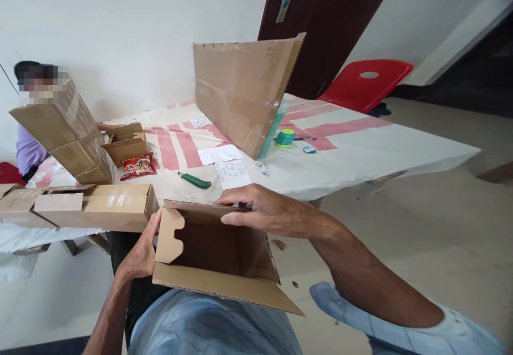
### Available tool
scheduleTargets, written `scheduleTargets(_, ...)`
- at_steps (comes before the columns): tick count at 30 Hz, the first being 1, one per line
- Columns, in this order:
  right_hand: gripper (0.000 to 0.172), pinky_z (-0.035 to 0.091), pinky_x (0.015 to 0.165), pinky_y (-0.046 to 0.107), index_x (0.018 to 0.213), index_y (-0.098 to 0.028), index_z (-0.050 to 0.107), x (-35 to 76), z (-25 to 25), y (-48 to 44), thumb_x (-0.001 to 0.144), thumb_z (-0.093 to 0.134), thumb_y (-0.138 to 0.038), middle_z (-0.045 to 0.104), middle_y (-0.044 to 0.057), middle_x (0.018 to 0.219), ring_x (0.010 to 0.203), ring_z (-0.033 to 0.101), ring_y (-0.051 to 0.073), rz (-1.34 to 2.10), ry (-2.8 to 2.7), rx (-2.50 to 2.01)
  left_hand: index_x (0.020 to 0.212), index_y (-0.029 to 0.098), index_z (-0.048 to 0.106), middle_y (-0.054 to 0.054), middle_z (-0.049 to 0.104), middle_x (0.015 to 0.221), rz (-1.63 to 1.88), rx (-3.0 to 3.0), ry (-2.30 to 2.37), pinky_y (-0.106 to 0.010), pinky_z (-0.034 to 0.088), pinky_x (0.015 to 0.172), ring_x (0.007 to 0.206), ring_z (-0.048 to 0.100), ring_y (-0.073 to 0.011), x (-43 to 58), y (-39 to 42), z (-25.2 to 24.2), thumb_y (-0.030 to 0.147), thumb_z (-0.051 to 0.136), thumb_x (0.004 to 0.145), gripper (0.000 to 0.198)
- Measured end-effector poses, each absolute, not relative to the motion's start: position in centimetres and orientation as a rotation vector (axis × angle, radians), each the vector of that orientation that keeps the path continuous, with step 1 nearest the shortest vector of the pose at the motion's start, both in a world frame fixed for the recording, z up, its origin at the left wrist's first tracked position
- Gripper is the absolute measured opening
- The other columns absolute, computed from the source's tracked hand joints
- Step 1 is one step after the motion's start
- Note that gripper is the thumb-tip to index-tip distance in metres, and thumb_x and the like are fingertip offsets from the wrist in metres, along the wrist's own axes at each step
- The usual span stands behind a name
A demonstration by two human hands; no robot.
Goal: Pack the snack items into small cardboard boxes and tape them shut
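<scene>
An opened cardboard box (224, 283) rests in front of my body, tilted so that its hollow inside faces up toward me. Around its left end, by a notched flap (168, 237), my left hand (142, 248) grips the box with the fingers partly hidden behind it. My right hand (256, 213) pinches the far top edge, thumb inside and fingers outside. On the table just beyond lie a green utility knife (194, 180) and a printed sheet (232, 173). Closed cardboard boxes (116, 205) sit left of my left hand.
A large cardboard sheet (240, 87) stands on the table (372, 152). A tall carton (68, 130), a small open box (128, 149) and a red snack packet (138, 167) are left. A green tape roll (285, 138) lies right. Another person (30, 149) sits behind the carton; a red chair (364, 85) stands beyond.
</scene>
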State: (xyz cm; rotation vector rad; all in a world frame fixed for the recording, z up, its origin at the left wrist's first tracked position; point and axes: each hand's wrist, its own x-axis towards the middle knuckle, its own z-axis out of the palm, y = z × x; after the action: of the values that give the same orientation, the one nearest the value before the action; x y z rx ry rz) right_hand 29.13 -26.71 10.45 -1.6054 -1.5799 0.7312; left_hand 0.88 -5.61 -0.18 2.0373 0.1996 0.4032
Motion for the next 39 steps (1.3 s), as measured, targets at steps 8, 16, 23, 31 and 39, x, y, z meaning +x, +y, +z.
scheduleTargets(8,0.035,0.048,0.076,0.032,0.098,-0.02,0.081,28.7,9.0,-24.8,0.097,0.067,-0.052,0.076,0.005,0.092,0.083,0.066,0.021,0.835,-1.635,-1.531,0.176,0.028,0.026,-0.017,0.038,0.175,0.394,2.084,0.226,-0.056,0.024,0.138,0.163,0.034,-0.0468,-1.0,-6.9,-0.5,0.057,0.091,0.077,0.122)
scheduleTargets(16,0.037,0.048,0.073,0.031,0.081,-0.019,0.079,28.2,5.4,-25.2,0.097,0.068,-0.05,0.072,0.005,0.081,0.076,0.063,0.018,0.854,-1.527,-1.476,0.177,0.022,0.013,-0.022,0.025,0.179,0.244,2.213,0.223,-0.059,0.022,0.137,0.166,0.027,-0.0461,-0.9,-7.5,-3.7,0.043,0.092,0.079,0.128)
scheduleTargets(23,0.027,0.049,0.069,0.029,0.077,-0.019,0.079,27.1,2.4,-25.9,0.093,0.074,-0.04,0.074,0.004,0.08,0.073,0.064,0.017,0.767,-1.363,-1.409,0.177,0.025,0.013,-0.021,0.02,0.182,0.081,2.005,0.219,-0.064,0.015,0.137,0.166,0.024,-0.0493,-1.4,-6.7,-2.4,0.068,0.101,0.057,0.155)
scheduleTargets(31,0.031,0.049,0.068,0.029,0.075,-0.019,0.077,27.4,0.7,-26.5,0.092,0.077,-0.045,0.073,0.004,0.081,0.071,0.063,0.016,0.817,-1.277,-1.368,0.147,0.025,0.066,-0.013,0.067,0.144,0.353,1.741,0.198,-0.044,0.047,0.117,0.136,0.061,-0.0354,2.4,-7.9,-1.5,0.078,0.074,0.087,0.08)
scheduleTargets(39,0.04,0.049,0.07,0.028,0.076,-0.018,0.078,27.9,-0.2,-27.5,0.092,0.08,-0.055,0.072,0.005,0.082,0.074,0.063,0.015,0.89,-1.289,-1.26,0.097,0.019,0.08,-0.007,0.077,0.099,0.546,1.899,0.222,-0.031,0.053,0.09,0.096,0.072,-0.0215,5.6,-9.8,-0.9,0.035,0.071,0.102,0.019)
